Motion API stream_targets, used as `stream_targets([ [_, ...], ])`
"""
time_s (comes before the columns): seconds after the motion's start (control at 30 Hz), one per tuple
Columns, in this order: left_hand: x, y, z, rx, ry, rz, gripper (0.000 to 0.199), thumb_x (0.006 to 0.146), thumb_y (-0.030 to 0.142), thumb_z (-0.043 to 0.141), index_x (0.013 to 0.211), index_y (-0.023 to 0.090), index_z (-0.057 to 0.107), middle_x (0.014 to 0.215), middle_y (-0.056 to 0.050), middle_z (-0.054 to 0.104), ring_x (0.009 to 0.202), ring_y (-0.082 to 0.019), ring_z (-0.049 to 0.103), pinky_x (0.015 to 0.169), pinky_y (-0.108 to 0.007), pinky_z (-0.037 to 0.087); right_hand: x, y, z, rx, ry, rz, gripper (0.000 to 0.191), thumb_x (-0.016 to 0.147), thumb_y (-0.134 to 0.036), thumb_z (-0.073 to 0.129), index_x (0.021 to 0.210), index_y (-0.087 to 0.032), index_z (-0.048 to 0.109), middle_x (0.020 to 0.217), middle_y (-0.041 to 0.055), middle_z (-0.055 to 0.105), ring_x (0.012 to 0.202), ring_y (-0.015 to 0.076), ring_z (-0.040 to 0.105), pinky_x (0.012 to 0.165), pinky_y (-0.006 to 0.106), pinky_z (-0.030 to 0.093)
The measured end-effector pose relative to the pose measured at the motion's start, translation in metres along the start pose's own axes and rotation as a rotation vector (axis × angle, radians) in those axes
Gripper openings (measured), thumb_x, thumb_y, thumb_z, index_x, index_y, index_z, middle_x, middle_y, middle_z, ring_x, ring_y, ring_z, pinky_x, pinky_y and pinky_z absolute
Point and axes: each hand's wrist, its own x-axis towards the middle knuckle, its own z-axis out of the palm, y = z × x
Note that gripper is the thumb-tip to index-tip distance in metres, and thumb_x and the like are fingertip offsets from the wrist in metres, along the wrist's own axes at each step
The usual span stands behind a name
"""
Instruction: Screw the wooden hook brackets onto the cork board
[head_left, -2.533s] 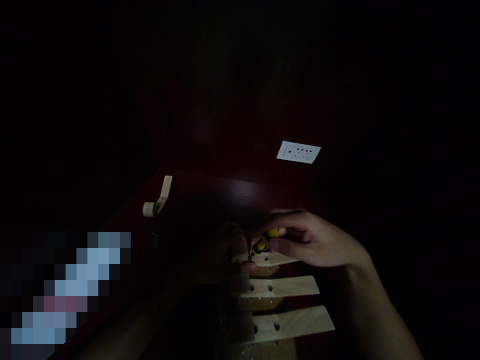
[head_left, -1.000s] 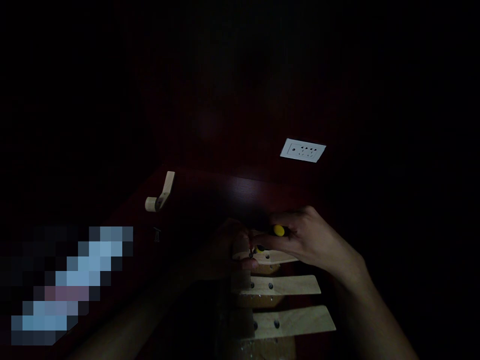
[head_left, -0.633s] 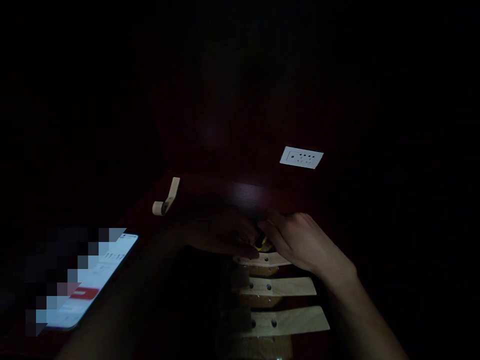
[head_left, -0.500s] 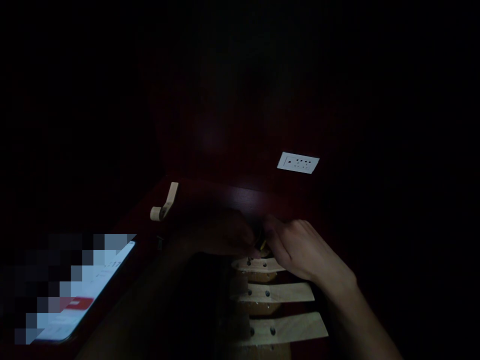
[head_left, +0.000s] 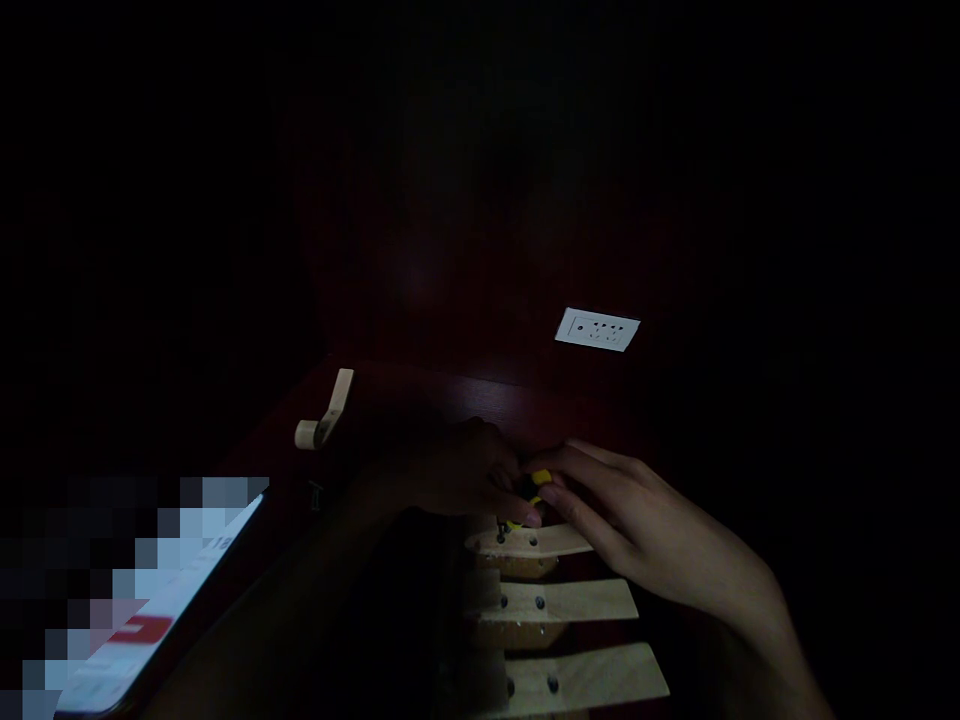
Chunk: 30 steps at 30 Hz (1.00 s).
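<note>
My right hand [head_left: 615,510] pinches a small yellow-and-black tool [head_left: 541,479] between thumb and fingers; its exact kind is hard to see in the dark. My left hand [head_left: 476,475] is closed against the same tool, its thumb lying over a yellow part, with most of its fingers in shadow. Just below both hands lies a pale wooden strip [head_left: 566,541] with dark fastener heads, and a thin dark piece stands at its left one. Two similar strips, a middle one [head_left: 589,600] and a nearest one [head_left: 607,680], lie in a row closer to me.
At the left a lit phone [head_left: 187,590] lies on the dark red table, partly pixelated. Behind it is a bent wooden piece [head_left: 340,398] with a round end. A small metal part [head_left: 316,496] lies nearby. A white socket plate [head_left: 598,329] is on the back panel.
My right hand has turned and opened its grip somewhat, so more of the yellow-and-black tool shows. My left hand stays close by. The view has shifted slightly.
</note>
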Motion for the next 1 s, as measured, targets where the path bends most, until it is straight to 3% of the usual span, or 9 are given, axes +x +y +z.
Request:
stream_targets([
  [0.17, -0.002, 0.003, -0.005, -0.014, -0.052, 0.043, 0.032, 0.076, 0.047, 0.061, 0.081, 0.017, 0.071, 0.062, 0.003, 0.062, 0.053, -0.008, 0.049, 0.051, -0.02, 0.032, 0.002, 0.002, -0.002, 0.042, -0.011, 0.028, 0.017, 0.094, -0.031, 0.044, 0.095, -0.02, 0.057, 0.084, 0.0028, 0.062, 0.073, 0.013, 0.058, 0.066, 0.024, 0.044],
  [0.37, -0.002, 0.003, -0.005, -0.04, -0.029, 0.104, 0.027, 0.074, 0.042, 0.066, 0.078, 0.016, 0.069, 0.062, 0.004, 0.06, 0.054, -0.006, 0.047, 0.055, -0.02, 0.033, 0.007, 0.006, 0.006, 0.033, 0.02, 0.063, 0.025, 0.089, -0.04, 0.053, 0.076, -0.019, 0.05, 0.065, -0.0031, 0.053, 0.055, 0.008, 0.048, 0.051, 0.02, 0.036],
  [0.67, -0.004, 0.003, -0.006, -0.2, -0.059, 0.135, 0.022, 0.074, 0.032, 0.067, 0.089, 0.016, 0.07, 0.077, 0.004, 0.067, 0.066, -0.007, 0.055, 0.061, -0.017, 0.038, 0.006, 0.002, 0.0, 0.083, -0.021, -0.015, 0.016, 0.09, -0.032, 0.052, 0.098, -0.022, 0.06, 0.078, 0.0, 0.059, 0.067, 0.011, 0.054, 0.062, 0.022, 0.042],
  [0.83, -0.003, 0.0, -0.005, -0.218, -0.054, 0.109, 0.023, 0.072, 0.033, 0.069, 0.087, 0.015, 0.071, 0.073, 0.004, 0.068, 0.063, -0.007, 0.055, 0.061, -0.018, 0.038, 0.006, 0.004, -0.002, 0.119, -0.033, -0.017, 0.015, 0.091, -0.03, 0.049, 0.091, -0.021, 0.061, 0.08, 0.0007, 0.06, 0.071, 0.0118, 0.056, 0.066, 0.022, 0.043],
  [1.0, -0.002, -0.004, -0.004, -0.186, -0.032, 0.092, 0.026, 0.071, 0.039, 0.07, 0.08, 0.015, 0.072, 0.063, 0.005, 0.064, 0.057, -0.006, 0.05, 0.059, -0.018, 0.036, 0.01, 0.015, 0.005, 0.142, 0.019, 0.049, 0.022, 0.088, -0.039, 0.054, 0.079, -0.019, 0.053, 0.067, -0.0026, 0.055, 0.057, 0.0089, 0.049, 0.053, 0.02, 0.037],
])
